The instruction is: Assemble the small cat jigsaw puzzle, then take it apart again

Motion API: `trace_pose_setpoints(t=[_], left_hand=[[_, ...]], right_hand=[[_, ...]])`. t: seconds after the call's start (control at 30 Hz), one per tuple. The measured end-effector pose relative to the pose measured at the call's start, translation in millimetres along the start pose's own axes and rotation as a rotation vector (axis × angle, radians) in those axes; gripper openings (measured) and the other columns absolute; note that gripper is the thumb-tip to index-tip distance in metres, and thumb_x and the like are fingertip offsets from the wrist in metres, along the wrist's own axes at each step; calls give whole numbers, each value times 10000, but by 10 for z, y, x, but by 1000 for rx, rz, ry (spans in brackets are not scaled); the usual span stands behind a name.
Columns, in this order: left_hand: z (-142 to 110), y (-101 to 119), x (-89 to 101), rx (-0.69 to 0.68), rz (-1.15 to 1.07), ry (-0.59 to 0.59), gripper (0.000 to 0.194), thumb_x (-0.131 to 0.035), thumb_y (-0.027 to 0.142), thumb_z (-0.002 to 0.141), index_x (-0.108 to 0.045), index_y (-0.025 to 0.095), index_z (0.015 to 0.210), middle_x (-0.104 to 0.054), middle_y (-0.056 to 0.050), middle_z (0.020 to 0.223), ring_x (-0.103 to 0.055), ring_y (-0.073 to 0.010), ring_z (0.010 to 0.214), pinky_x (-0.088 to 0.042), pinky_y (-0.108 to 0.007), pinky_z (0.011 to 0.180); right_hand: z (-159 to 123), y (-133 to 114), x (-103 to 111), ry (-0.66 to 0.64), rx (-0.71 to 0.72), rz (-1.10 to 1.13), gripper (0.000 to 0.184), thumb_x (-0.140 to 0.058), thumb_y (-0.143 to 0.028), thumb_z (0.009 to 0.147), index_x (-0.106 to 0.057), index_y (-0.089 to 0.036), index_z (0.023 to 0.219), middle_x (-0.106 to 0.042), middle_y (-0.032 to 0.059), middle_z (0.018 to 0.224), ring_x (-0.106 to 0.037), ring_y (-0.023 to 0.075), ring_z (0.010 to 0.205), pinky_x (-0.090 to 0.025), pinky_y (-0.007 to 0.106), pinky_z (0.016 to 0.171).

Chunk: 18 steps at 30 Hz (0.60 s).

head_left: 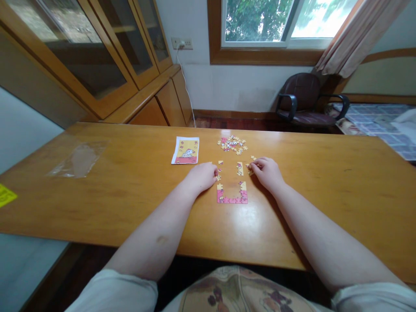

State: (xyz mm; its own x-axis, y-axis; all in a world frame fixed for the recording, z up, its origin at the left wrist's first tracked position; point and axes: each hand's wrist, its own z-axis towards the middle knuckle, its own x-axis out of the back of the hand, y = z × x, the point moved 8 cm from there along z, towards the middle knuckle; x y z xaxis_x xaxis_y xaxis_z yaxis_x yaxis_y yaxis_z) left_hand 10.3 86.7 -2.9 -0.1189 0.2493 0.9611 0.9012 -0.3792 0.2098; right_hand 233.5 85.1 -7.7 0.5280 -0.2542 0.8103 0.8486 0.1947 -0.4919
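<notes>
A jigsaw border (232,200), pink along the bottom with yellow pieces at its upper ends, lies in a U shape on the table. Above its right side sits a short joined strip of yellow pieces (240,168). My left hand (204,175) rests beside several loose edge pieces on the left, its fingers curled; what they hold, if anything, is hidden. My right hand (266,171) has its fingertips pinched down over small yellow pieces (250,172) right of the strip. A heap of loose puzzle pieces (232,144) lies beyond both hands.
A picture card (186,151) with a white animal on yellow and pink lies left of the heap. Farther left is a clear plastic bag (79,160). A yellow label (6,196) marks the wooden table's left edge. An armchair (302,99) stands behind the table.
</notes>
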Motion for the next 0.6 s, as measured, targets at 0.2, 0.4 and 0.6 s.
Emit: trace_pose_setpoints(t=[0.2,0.4,0.6], left_hand=[[5,5,0,-20,-10,4,140,-616,260,746,-697,221,853,-701,-46,906,-633,-195,798,-455,-271,674],[-8,43,39,-33,-35,11,139,-607,244,745,-692,208,849,-695,-49,899,-625,-193,780,-449,-274,661],[-14,-203,239,130,-53,155,151,-554,221,803,-678,201,886,-686,-64,933,-622,-204,836,-465,-293,724]], right_hand=[[3,14,-8,0,4,-5,220,-548,-301,838,-710,-198,731,-700,60,821,-600,209,810,-428,326,766],[1,13,-2,8,0,1,217,-547,-301,834,-708,-203,727,-699,60,824,-599,213,813,-432,330,775],[0,70,27,54,-39,-18,220,-539,-304,827,-719,-194,762,-705,70,849,-606,224,838,-437,344,803]])
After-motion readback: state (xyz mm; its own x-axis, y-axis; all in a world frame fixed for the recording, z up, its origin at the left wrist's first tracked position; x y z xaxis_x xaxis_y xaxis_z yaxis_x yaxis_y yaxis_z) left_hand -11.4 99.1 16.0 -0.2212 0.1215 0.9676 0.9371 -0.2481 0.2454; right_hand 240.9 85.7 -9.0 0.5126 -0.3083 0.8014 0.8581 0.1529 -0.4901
